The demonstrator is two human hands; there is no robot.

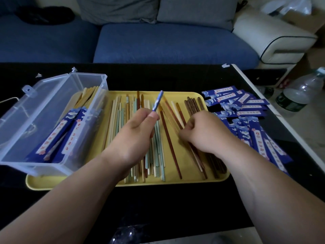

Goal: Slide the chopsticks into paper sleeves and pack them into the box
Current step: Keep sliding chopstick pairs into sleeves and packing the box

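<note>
A yellow tray (190,95) holds several loose chopsticks: pale and green ones (121,110) at the middle, red-brown ones (168,136) and dark ones (194,103) on the right. My left hand (137,131) pinches a blue-patterned chopstick (158,102), its tip raised above the tray. My right hand (202,131) is curled over the brown chopsticks on the tray's right side; what it grips is hidden. A clear plastic box (44,120) stands open at the left with sleeved chopsticks (58,138) inside. Blue paper sleeves (246,106) lie piled right of the tray.
All of this sits on a black table (158,208) with a white edge (263,103) on the right. A blue sofa (158,43) stands behind it. Plastic bottles (297,92) stand on the floor at right. The box lid (10,120) lies open to the left.
</note>
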